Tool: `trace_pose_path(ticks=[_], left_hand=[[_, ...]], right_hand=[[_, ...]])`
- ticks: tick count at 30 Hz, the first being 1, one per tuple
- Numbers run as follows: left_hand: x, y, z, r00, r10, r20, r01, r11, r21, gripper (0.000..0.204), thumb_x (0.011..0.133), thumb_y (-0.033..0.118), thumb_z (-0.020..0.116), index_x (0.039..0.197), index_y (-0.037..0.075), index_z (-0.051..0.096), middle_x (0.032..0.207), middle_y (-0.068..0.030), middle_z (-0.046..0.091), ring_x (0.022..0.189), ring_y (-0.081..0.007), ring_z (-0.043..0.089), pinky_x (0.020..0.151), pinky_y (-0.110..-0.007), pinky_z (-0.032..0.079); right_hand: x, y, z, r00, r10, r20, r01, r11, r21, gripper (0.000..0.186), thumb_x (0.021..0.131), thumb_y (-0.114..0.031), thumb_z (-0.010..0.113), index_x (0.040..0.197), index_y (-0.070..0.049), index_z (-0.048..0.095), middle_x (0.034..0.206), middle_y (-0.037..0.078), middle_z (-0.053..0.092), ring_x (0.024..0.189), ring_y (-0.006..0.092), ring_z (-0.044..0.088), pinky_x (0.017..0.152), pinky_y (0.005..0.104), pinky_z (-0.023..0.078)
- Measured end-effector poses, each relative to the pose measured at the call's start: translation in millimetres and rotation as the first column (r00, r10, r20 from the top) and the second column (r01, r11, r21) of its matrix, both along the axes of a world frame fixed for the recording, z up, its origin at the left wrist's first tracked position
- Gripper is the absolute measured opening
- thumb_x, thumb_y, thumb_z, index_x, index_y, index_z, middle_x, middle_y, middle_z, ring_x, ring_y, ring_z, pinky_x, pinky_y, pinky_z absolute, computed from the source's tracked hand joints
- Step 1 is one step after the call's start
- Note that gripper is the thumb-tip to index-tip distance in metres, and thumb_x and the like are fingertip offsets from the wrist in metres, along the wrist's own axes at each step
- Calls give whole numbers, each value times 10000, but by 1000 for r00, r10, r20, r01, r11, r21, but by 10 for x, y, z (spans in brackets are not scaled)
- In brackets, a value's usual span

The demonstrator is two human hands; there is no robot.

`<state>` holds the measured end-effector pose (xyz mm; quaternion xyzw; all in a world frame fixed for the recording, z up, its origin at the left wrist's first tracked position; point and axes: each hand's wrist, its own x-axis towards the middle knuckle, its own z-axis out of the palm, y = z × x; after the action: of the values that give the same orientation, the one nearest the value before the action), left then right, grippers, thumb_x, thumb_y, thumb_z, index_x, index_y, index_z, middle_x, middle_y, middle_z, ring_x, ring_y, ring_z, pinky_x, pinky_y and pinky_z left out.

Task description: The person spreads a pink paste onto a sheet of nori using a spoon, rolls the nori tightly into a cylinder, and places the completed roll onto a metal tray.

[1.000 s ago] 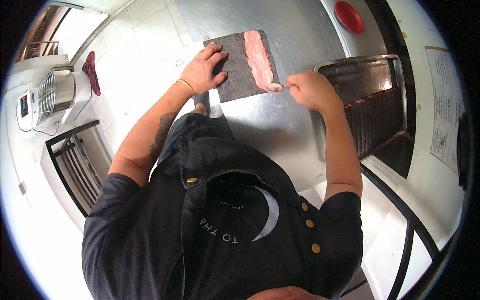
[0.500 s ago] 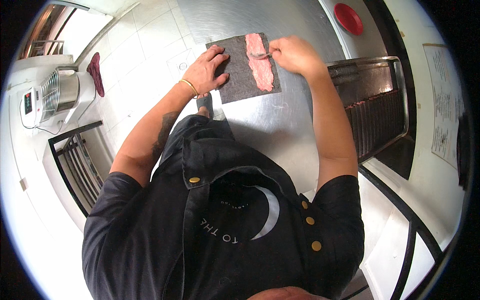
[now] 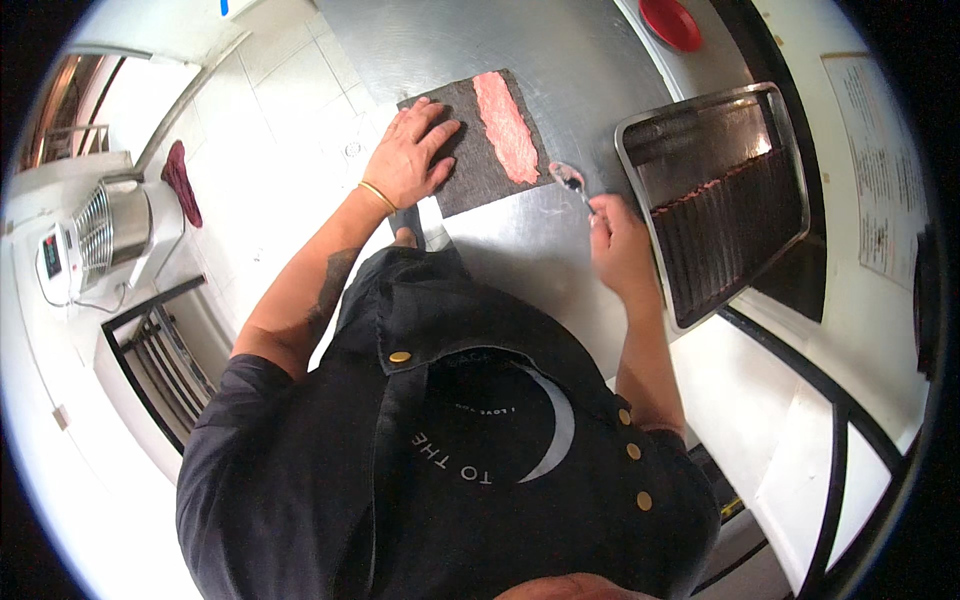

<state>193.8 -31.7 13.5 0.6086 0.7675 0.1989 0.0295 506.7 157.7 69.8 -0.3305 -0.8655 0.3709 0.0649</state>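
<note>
A dark square sheet (image 3: 470, 178), which looks like nori, lies on the metal table with a long strip of pink minced filling (image 3: 507, 130) spread along its right part. Flat on the sheet's left side rests my left hand (image 3: 410, 155), fingers spread. Off the sheet's lower right corner, my right hand (image 3: 618, 245) grips a metal spoon (image 3: 572, 180) by its handle. Some pink filling clings to the spoon's bowl, which sits just right of the sheet.
To the right stands a metal tray (image 3: 650, 240) holding a row of several dark rolls (image 3: 725, 230) with pink ends. A red dish (image 3: 671, 24) is beyond it. The steel tabletop (image 3: 545, 50) extends behind the sheet. A mixer (image 3: 105, 225) stands at far left.
My right hand has drawn the spoon off the filling, toward me and to the right. The strip now looks smoother and more even. My left hand stays on the sheet.
</note>
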Motion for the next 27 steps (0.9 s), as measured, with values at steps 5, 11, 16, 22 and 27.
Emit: trace_pose_path(ticks=[5, 11, 16, 22, 27], left_hand=[[-126, -23, -106, 991, -117, 62, 120, 991, -52, 485, 896, 277, 774, 1344, 126, 669, 1446, -177, 579, 1431, -390, 495, 1197, -509, 403], [-365, 49, -60, 957, -288, -10, 288, 957, -19, 489, 899, 346, 772, 1325, 120, 689, 1379, -159, 609, 1335, -364, 558, 1109, -479, 461], [-759, 183, 15, 850, -527, 30, 527, 849, -37, 456, 906, 366, 760, 1295, 133, 719, 1352, -149, 620, 1306, -352, 562, 1085, -468, 465], [-1132, 383, -62, 657, -747, 102, 751, 661, 4, 421, 875, 319, 792, 1252, 137, 743, 1313, -153, 636, 1252, -346, 584, 1058, -458, 479], [-1348, 498, -241, 505, -852, 139, 848, 520, 101, 458, 887, 313, 801, 1303, 147, 705, 1325, -162, 619, 1230, -368, 597, 1061, -492, 489]], right_hand=[[24, -846, -346, 954, -204, -218, 206, 978, -17, 220, 978, -25, 570, 1188, -4, 634, 1099, 225, 707, 981, 411, 695, 866, 468, 557], [-210, -1184, -392, 936, -301, -181, 311, 950, 26, 174, 987, -50, 571, 1151, -25, 623, 1070, 226, 686, 972, 450, 672, 847, 520, 548], [-533, -1268, -418, 922, -370, -114, 386, 904, 186, 181, 963, -66, 588, 1143, -49, 606, 1065, 218, 673, 949, 458, 672, 818, 529, 558], [-936, -1394, -371, 867, -495, 61, 455, 834, 311, 174, 952, -30, 586, 1122, -44, 621, 1069, 220, 682, 903, 459, 683, 785, 527, 568], [-1266, -1484, -313, 806, -586, 90, 509, 762, 400, 230, 910, 1, 609, 1130, -56, 646, 1068, 198, 686, 905, 444, 691, 774, 503, 576]])
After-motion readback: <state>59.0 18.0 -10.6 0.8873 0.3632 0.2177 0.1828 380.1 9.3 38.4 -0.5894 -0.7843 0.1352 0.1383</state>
